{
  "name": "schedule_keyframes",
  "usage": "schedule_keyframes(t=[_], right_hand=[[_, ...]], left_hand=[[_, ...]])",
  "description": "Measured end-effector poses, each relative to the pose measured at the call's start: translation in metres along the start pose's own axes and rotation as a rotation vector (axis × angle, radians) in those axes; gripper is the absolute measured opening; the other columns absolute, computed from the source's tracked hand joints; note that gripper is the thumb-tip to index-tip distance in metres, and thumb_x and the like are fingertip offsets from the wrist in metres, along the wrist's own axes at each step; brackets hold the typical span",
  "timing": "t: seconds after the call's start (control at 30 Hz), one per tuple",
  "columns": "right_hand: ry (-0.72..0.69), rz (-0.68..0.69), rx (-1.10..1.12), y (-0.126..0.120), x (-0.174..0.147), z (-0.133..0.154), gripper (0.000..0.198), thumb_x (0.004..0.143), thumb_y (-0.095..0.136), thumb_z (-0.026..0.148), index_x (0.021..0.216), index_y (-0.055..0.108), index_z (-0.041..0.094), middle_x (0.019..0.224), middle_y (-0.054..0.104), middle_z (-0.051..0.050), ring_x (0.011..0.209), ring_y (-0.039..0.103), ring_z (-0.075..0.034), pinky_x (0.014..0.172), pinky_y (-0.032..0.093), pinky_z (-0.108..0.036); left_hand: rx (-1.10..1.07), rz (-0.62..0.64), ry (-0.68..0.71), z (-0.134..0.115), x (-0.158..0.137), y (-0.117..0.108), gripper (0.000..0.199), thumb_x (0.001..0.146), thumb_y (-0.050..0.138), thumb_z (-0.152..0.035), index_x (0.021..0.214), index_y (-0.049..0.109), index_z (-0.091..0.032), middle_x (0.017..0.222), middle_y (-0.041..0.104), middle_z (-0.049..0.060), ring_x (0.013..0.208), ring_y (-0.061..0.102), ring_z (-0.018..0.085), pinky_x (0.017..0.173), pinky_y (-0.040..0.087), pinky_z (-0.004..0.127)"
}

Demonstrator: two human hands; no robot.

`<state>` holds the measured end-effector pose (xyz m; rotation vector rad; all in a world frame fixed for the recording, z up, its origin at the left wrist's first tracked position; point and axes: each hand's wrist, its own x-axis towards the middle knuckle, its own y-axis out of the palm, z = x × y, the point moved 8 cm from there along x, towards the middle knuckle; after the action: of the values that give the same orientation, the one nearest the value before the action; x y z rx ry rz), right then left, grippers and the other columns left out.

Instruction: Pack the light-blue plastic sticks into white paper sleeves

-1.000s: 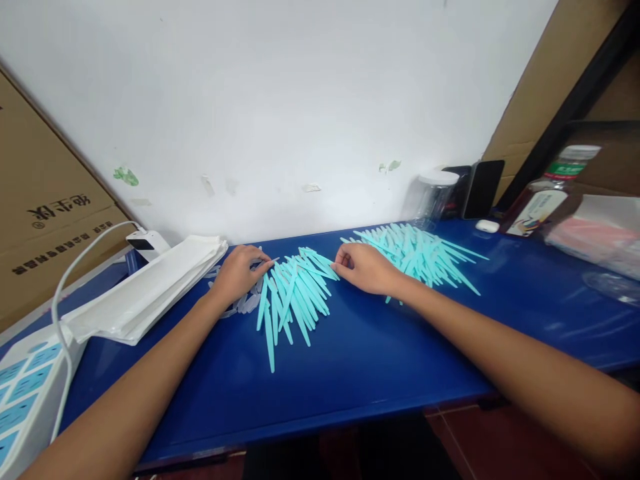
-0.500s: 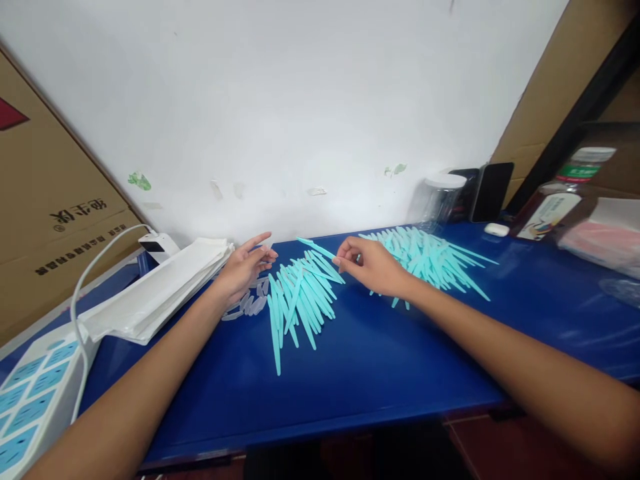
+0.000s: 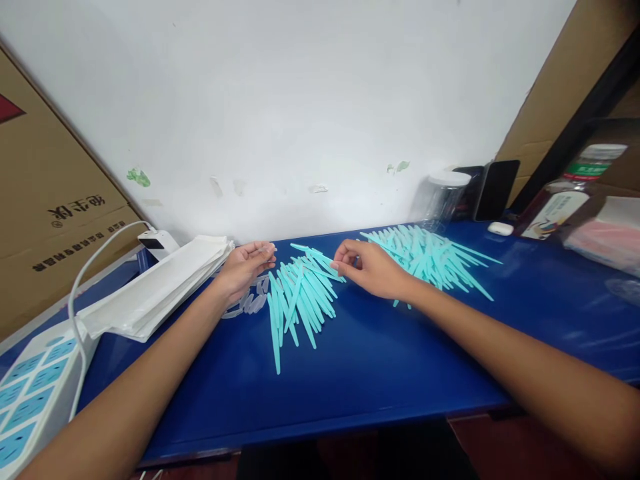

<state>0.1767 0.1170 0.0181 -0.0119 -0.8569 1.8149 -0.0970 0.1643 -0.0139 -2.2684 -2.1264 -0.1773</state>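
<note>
evidently, plenty remains to be handled: 2 heaps of slim, tapered turquoise plastic sticks lie on the glossy blue tabletop (image 3: 350, 373), the left heap (image 3: 300, 297) between the hands and the right heap (image 3: 430, 257) beyond the right wrist, and a small scatter of clear, oval plastic pieces (image 3: 255, 302) lies loose beside the left hand (image 3: 243, 267). which heap, if either, is finished cannot be told from here; only 1 stick seems to be in hand. the right hand (image 3: 367, 267) pinches the near end of that turquoise stick (image 3: 320, 256) between thumb and forefinger, at the far right edge of the left heap. the left hand's thumb and fingers are drawn together just above the clear pieces; whether they grasp one is too small to tell. as for room, the white wall (image 3: 300, 100) closes off the back edge, while a stack of flat white bags (image 3: 160, 290) crowds the left forearm. the widest bare stretch runs from the left heap toward the front edge, between the forearms; the gap between the heaps is narrow, and the right hand largely fills it.
</note>
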Motion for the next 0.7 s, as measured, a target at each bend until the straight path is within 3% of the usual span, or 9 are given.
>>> schedule_keyframes(t=[0.13, 0.27, 0.4, 0.53, 0.7], right_hand=[[-0.013, -0.029, 0.012, -0.004, 0.0, -0.001, 0.019, 0.097, 0.066, 0.039, 0.09, 0.065, 0.021, 0.079, 0.074, -0.003, 0.072, 0.066, -0.018, 0.068, 0.05, -0.032], [-0.023, -0.049, 0.017, -0.005, 0.001, 0.0, 0.02, 0.097, 0.067, 0.039, 0.09, 0.066, 0.021, 0.079, 0.074, -0.003, 0.071, 0.066, -0.017, 0.067, 0.05, -0.031], [-0.024, -0.063, 0.021, -0.007, 0.001, -0.001, 0.019, 0.097, 0.068, 0.039, 0.091, 0.066, 0.02, 0.078, 0.074, -0.002, 0.07, 0.065, -0.017, 0.065, 0.049, -0.031], [-0.016, -0.053, 0.012, -0.006, 0.001, -0.002, 0.018, 0.097, 0.068, 0.037, 0.09, 0.067, 0.02, 0.078, 0.074, -0.003, 0.07, 0.066, -0.017, 0.065, 0.05, -0.031], [-0.026, -0.045, -0.003, -0.005, 0.002, -0.004, 0.019, 0.097, 0.067, 0.038, 0.09, 0.068, 0.02, 0.079, 0.073, -0.003, 0.071, 0.065, -0.017, 0.065, 0.049, -0.031]], left_hand=[[0.045, -0.029, 0.039, -0.001, -0.001, -0.001, 0.045, 0.061, 0.101, -0.043, 0.091, 0.08, -0.017, 0.092, 0.077, 0.006, 0.09, 0.071, 0.018, 0.093, 0.058, 0.037], [0.092, 0.039, 0.08, -0.008, -0.004, 0.007, 0.046, 0.072, 0.094, -0.052, 0.095, 0.08, -0.015, 0.108, 0.079, 0.014, 0.104, 0.074, 0.026, 0.096, 0.06, 0.042], [0.171, 0.127, 0.053, -0.007, -0.006, 0.015, 0.051, 0.082, 0.086, -0.056, 0.109, 0.076, -0.015, 0.092, 0.077, 0.009, 0.081, 0.073, 0.019, 0.082, 0.061, 0.037], [0.297, 0.201, 0.143, -0.012, -0.008, 0.022, 0.056, 0.09, 0.078, -0.056, 0.13, 0.071, -0.017, 0.079, 0.066, -0.001, 0.07, 0.064, 0.014, 0.072, 0.057, 0.029], [0.513, 0.164, 0.203, -0.016, -0.01, 0.021, 0.047, 0.089, 0.076, -0.059, 0.108, 0.081, -0.016, 0.081, 0.074, 0.005, 0.07, 0.067, 0.017, 0.071, 0.057, 0.03]])
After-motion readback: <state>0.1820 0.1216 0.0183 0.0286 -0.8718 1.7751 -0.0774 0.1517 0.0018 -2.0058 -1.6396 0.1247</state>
